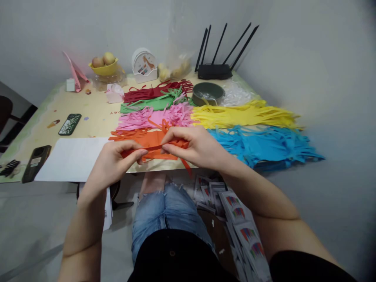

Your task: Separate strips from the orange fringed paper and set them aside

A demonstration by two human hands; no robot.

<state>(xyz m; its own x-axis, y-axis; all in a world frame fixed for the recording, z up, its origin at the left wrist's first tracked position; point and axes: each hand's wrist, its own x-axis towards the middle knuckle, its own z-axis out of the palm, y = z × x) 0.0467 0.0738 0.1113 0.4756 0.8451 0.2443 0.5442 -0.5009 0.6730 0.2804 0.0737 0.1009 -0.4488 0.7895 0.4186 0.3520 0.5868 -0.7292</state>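
Between my two hands a narrow orange strip (154,148) is stretched level over the table's front edge. My left hand (119,158) pinches one end of it between thumb and fingers. My right hand (190,147) pinches the other end, and a loose orange tail hangs below it. Just behind lies a stack of orange fringed sheets (152,137), partly covered by my hands. Beyond it are pink fringed sheets (158,117), green ones (155,103) and dark red ones (147,93). Yellow fringed sheets (229,115) and blue ones (264,145) lie to the right.
White paper (73,158) and two phones, one dark (37,162) and one patterned (69,124), lie left. At the back stand a yellow fruit bowl (104,70), a black router (215,71) and a dark round bowl (208,94). Printed packets (246,231) are piled below, right of my legs.
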